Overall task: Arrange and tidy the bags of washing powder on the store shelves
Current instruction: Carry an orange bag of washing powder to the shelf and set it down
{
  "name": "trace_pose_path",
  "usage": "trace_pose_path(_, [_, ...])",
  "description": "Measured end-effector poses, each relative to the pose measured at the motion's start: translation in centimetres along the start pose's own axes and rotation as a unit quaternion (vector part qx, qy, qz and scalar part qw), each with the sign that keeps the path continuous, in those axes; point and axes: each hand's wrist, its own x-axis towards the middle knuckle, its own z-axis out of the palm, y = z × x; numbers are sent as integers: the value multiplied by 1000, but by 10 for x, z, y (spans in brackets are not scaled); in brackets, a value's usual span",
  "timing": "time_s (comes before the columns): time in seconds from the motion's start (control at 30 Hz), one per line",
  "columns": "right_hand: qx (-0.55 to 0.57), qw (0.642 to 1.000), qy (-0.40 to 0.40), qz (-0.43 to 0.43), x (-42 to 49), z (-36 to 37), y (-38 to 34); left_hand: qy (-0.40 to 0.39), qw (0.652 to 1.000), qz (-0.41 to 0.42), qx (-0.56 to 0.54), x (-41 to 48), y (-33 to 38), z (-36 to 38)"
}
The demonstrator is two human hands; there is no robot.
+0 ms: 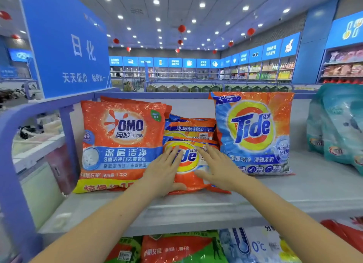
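Store shelf (294,194) | small glossy orange Tide bag (187,164) | left hand (163,172), right hand (218,168) flat, pressing it

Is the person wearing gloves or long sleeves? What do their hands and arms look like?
No gloves and no sleeves in view. The left hand and the right hand are bare, with no rings that I can see. The left forearm and the right forearm are bare too, with no watch or bracelet.

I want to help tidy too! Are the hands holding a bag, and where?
Neither grips anything: the left hand and right hand press flat, fingers straight, on the front of the small Tide bag.
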Motion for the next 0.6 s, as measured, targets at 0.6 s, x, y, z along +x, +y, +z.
trace_pose_path(0.6, [93,984,148,19,-84,-19,-17,142,965,-65,-210,-64,-2,-24])
